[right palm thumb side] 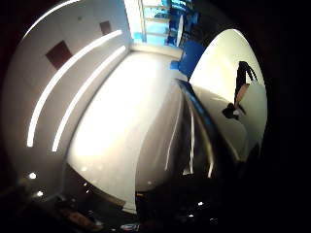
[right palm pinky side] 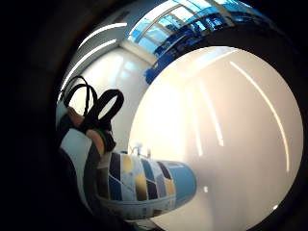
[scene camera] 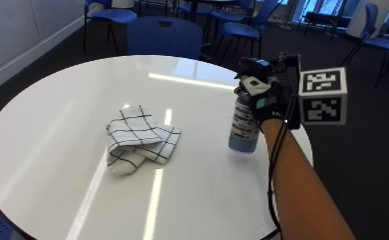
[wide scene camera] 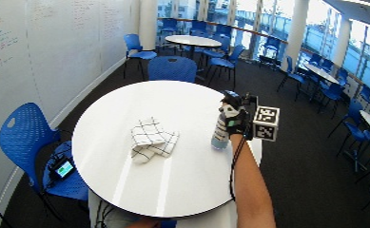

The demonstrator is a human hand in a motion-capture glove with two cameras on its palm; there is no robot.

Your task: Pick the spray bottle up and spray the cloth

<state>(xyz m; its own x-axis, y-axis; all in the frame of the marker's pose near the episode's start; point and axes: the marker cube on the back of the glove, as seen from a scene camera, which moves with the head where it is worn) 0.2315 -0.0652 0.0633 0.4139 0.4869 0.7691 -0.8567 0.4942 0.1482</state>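
Your forearm (scene camera: 300,185) comes in from the near edge, reaching over the right side of the round white worktop (scene camera: 61,150). Your right hand (scene camera: 268,102) in the black glove has its grip wrapped round the upper part of the spray bottle (scene camera: 244,127), fingers curled on the neck just under the nozzle. The bottle stands upright; whether its base touches the worktop or sits just above it, can't tell. In the little-finger-side palm view the patterned label of the bottle (right palm pinky side: 139,185) sits close to the palm, w/ white worktop behind it. The thumb-side view is mostly dark next to the palm, so no detail there.

To the left of the bottle, well apart, the cloth (scene camera: 141,140) lies crumpled on the worktop: white w/ a dark grid pattern, folded over itself.

Beyond the far edge stands a blue chair (scene camera: 164,37), more blue chairs behind it.
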